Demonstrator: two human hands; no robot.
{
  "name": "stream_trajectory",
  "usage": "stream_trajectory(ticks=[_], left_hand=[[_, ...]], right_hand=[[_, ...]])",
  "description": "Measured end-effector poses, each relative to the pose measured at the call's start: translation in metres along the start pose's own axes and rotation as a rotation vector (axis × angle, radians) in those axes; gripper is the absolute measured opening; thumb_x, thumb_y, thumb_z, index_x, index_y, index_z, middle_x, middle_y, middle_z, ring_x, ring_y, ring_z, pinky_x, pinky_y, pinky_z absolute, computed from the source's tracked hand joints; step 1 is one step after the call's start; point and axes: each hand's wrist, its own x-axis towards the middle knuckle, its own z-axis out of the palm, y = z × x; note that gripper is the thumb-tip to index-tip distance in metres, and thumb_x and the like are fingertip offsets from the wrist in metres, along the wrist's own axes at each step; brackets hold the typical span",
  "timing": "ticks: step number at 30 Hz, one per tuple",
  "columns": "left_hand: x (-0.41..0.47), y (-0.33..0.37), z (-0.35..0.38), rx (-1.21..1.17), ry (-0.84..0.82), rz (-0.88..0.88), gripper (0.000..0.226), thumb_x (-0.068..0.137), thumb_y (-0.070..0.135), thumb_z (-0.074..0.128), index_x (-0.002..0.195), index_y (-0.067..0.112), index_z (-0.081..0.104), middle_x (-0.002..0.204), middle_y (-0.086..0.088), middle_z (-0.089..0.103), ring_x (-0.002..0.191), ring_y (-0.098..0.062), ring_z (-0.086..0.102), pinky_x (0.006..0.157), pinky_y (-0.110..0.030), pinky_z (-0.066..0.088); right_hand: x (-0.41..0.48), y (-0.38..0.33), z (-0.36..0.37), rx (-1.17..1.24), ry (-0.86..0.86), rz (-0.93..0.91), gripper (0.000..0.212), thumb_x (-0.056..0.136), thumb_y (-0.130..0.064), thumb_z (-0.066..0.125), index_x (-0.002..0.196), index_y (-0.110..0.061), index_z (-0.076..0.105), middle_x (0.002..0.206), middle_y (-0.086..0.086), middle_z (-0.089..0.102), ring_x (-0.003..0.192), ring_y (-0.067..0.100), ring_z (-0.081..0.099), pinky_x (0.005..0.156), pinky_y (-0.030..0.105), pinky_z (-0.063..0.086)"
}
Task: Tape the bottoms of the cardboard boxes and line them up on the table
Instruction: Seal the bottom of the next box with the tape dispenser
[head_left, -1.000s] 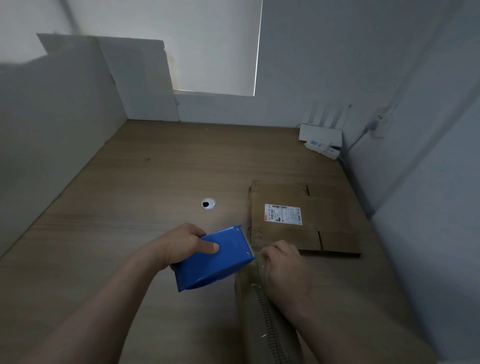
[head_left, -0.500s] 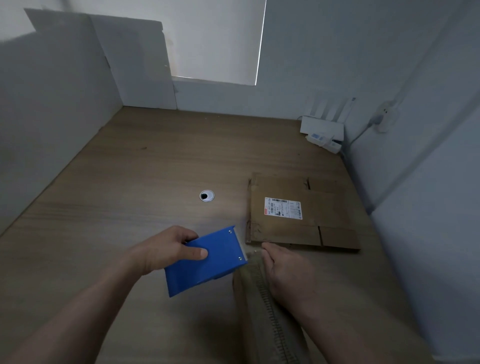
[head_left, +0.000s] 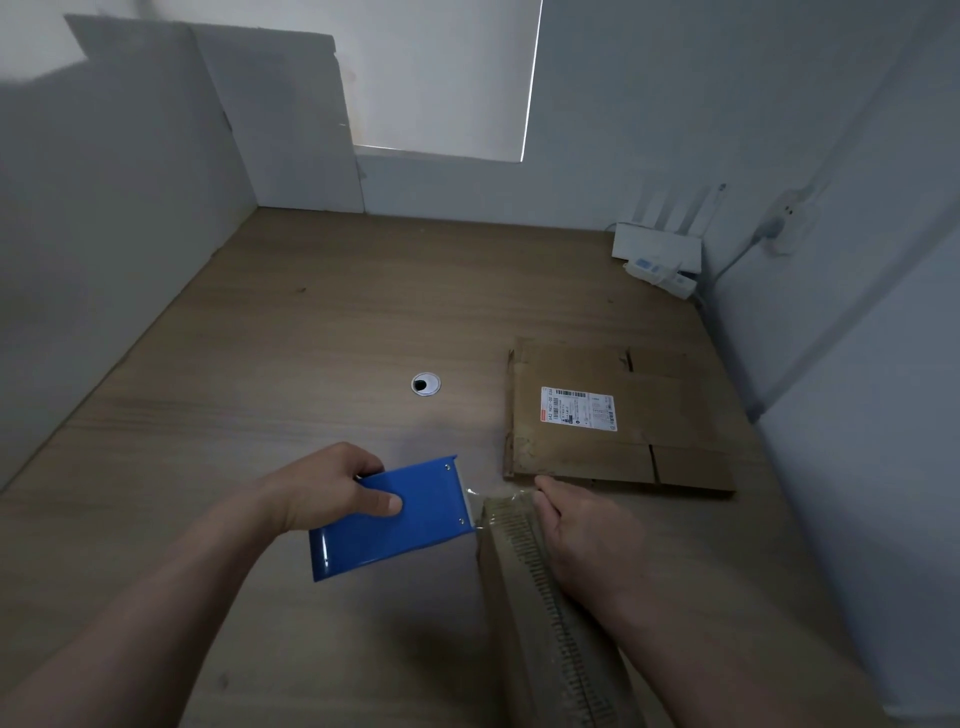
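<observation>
The left hand (head_left: 332, 488) and right hand (head_left: 587, 540) are bare. The left forearm (head_left: 171, 587) and right forearm (head_left: 691, 639) run unsleeved to the frame edge. The left thumbnail (head_left: 394, 503) looks short and rounded, though dim light blurs it.

Cardboard boxes: 2 — flattened box (head_left: 597, 457), second box (head_left: 511, 597). Blue tape dispenser (head_left: 395, 519): 1. Hands: 2 — left hand (head_left: 322, 488), right hand (head_left: 587, 535). Cable grommet (head_left: 425, 384): 1. Router (head_left: 657, 244): 1. Shipping label (head_left: 578, 409): 1.
</observation>
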Motion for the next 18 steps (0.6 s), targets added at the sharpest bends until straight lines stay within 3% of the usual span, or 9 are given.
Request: stream_trajectory(ticks=[7,12,15,18], left_hand=[[-0.006,-0.006,0.003,0.01,0.019,0.007,0.016,0.088,0.031,0.073,0.086,0.015,0.07,0.079,0.001,0.072,0.075,-0.018,0.066,0.069,-0.031,0.045],[-0.012,-0.007,0.002,-0.013,0.03,0.015,0.04,0.07,0.048,0.07,0.09,0.013,0.072,0.087,-0.006,0.074,0.084,-0.028,0.069,0.074,-0.035,0.048],[-0.017,-0.01,-0.002,-0.001,0.029,0.005,0.039,0.068,0.048,0.069,0.088,0.015,0.072,0.083,-0.002,0.074,0.078,-0.021,0.069,0.072,-0.034,0.048],[-0.023,-0.015,-0.007,0.02,0.048,-0.036,0.036,0.072,0.047,0.07,0.088,0.015,0.072,0.083,-0.003,0.074,0.08,-0.025,0.069,0.071,-0.034,0.047]], right_hand=[[-0.001,-0.001,-0.001,-0.006,0.007,0.019,0.041,0.103,-0.048,0.036,0.134,-0.034,0.06,0.131,-0.015,0.064,0.115,0.013,0.063,0.086,0.032,0.049],[-0.001,0.0,-0.001,-0.011,-0.015,0.013,0.042,0.104,-0.048,0.035,0.136,-0.035,0.058,0.131,-0.015,0.064,0.115,0.014,0.062,0.085,0.031,0.049],[-0.001,0.0,-0.003,-0.019,-0.038,0.007,0.043,0.104,-0.049,0.032,0.137,-0.036,0.056,0.131,-0.014,0.064,0.114,0.014,0.062,0.084,0.031,0.05],[-0.001,0.0,-0.004,-0.02,-0.046,-0.007,0.041,0.104,-0.048,0.033,0.134,-0.034,0.057,0.127,-0.012,0.065,0.112,0.015,0.062,0.083,0.032,0.05]])
